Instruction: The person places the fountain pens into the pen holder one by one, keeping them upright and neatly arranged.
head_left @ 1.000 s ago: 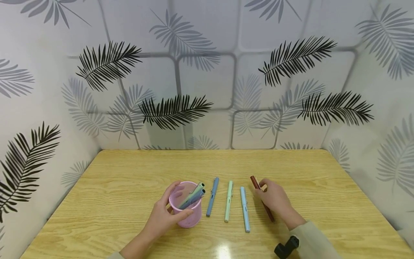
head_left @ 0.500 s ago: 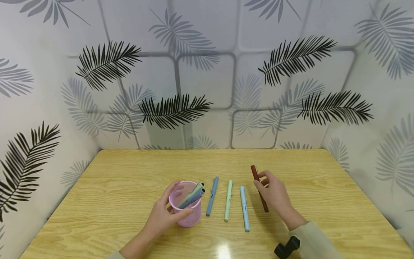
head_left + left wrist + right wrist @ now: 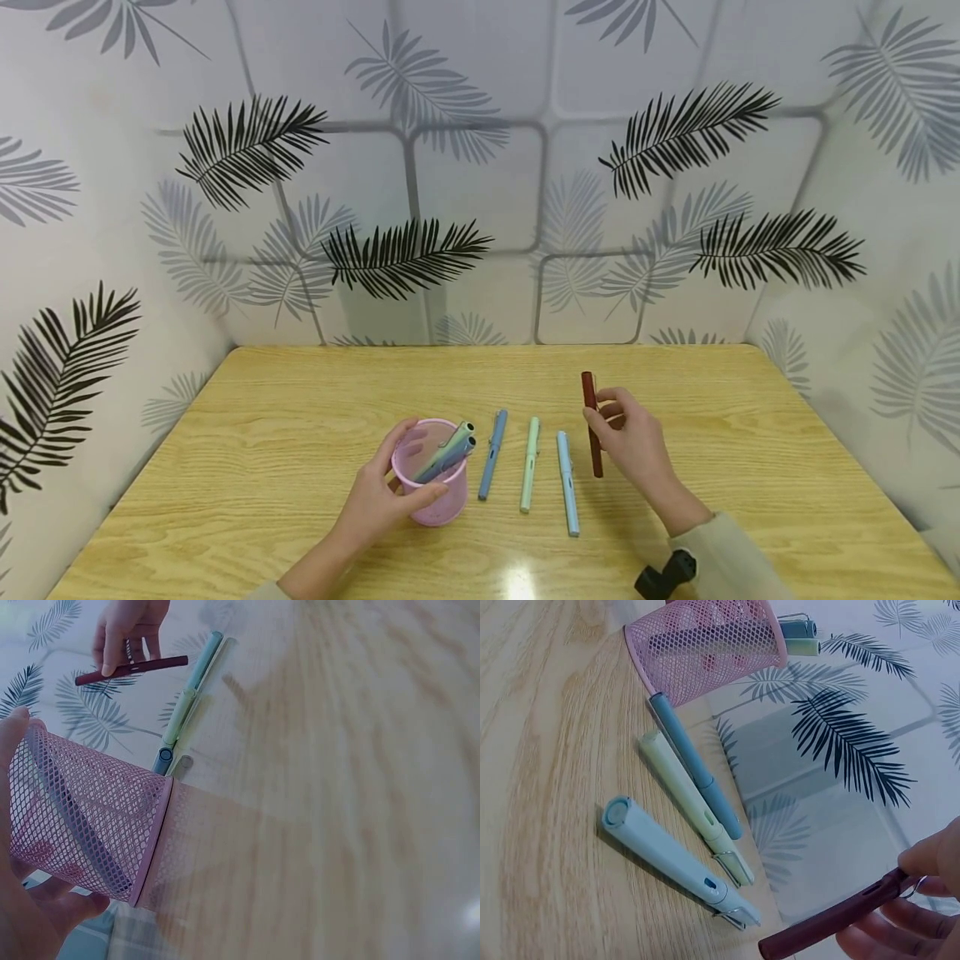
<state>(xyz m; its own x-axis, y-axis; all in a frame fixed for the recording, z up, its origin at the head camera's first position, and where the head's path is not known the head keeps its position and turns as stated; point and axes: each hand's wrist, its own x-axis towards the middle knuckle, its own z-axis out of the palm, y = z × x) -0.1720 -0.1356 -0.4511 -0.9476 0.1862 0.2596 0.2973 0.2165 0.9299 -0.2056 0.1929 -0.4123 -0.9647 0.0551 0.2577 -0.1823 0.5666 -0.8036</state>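
Observation:
My left hand (image 3: 382, 492) grips a pink mesh pen cup (image 3: 442, 504) that stands on the table, fingers round its far side and thumb on the near side. Inside the cup lean a green pen (image 3: 459, 435) and a dark blue pen (image 3: 457, 454). My right hand (image 3: 633, 437) pinches a dark red pen (image 3: 588, 392) by its middle, raised above the table and nearly upright in the head view. In the right wrist view the red pen (image 3: 832, 926) lies between thumb and fingers, its clip near the fingertips.
Between the hands lie a blue pen (image 3: 492, 457), a light green pen (image 3: 530, 467) and a light blue pen (image 3: 567, 483), side by side on the wooden table (image 3: 300, 400). A leaf-patterned wall covering (image 3: 480, 292) rises behind and at both sides.
My right hand has lifted the red pen off the table and turned it from slanted to nearly upright. The left hand and the cup have stayed in place.

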